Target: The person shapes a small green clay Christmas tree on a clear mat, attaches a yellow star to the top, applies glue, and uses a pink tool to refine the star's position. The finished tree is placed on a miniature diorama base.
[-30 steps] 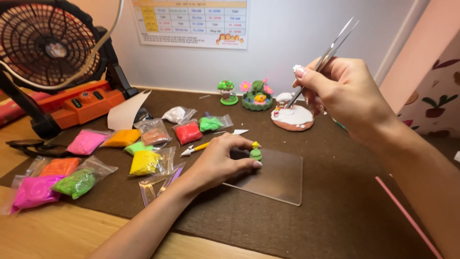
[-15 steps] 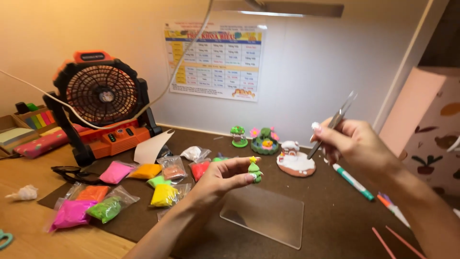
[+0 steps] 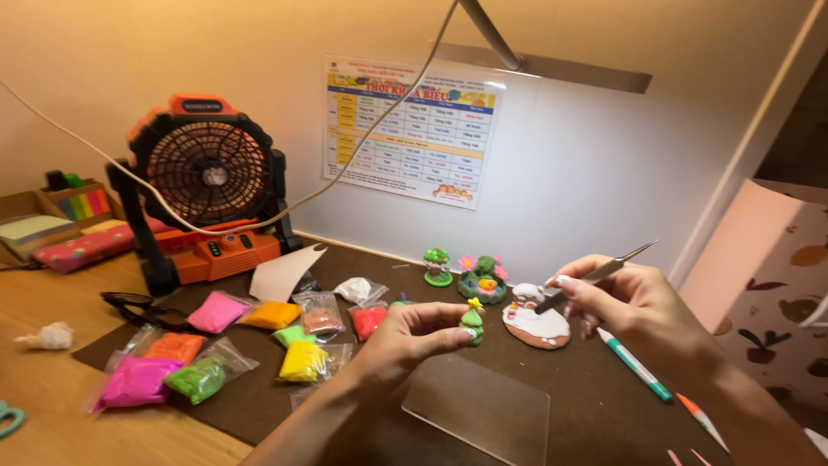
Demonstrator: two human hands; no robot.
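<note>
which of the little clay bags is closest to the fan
The pink clay bag, lying just in front of the orange fan; the orange, yellow and green bags sit farther out.

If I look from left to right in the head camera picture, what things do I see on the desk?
White clay lump → pink clay bag → fan → yellow clay bag → little clay tree in the left hand → tweezers in the right hand → pink box.

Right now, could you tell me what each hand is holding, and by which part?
Left hand: small green clay tree, pinched at its lower side. Right hand: metal tweezers, gripped mid-shaft.
</note>
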